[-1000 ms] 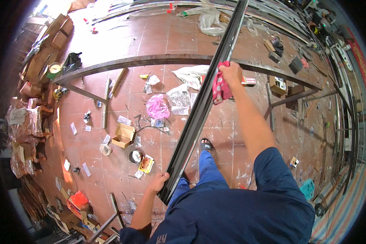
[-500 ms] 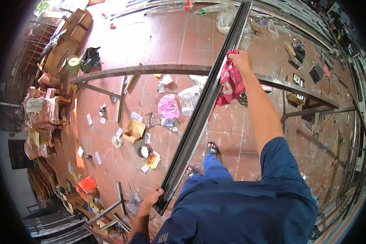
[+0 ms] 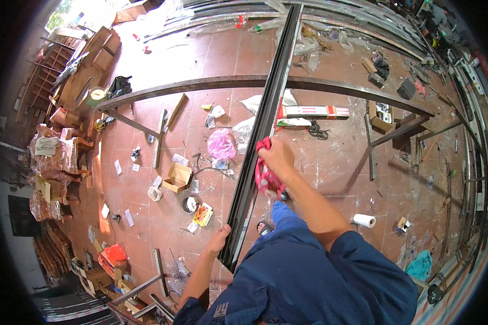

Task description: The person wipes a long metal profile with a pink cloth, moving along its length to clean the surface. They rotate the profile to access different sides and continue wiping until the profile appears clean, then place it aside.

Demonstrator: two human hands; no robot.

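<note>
A long dark metal profile [image 3: 267, 108] slants across the middle, from the far top down to my body. It rests across a dark metal rail [image 3: 200, 84]. Its near end is in my left hand [image 3: 219, 240], which is closed round the edge; the fingertips are hidden beneath. About halfway along, my right hand [image 3: 276, 158] grips a red patterned cloth [image 3: 266, 181] and presses it to the profile's right side. Part of the cloth hangs below the hand.
Around the rail's legs, the tiled floor bears a pink plastic bag [image 3: 222, 144], an open cardboard box [image 3: 178, 177], a tape roll [image 3: 190, 204] and a white roll [image 3: 364, 220]. Wrapped furniture [image 3: 54, 146] stands at left. Long profiles [image 3: 363, 16] lie at the back.
My right hand has drawn the cloth along the profile toward my body. The profile's near end and my left hand sit slightly further right and higher, while the view has shifted.
</note>
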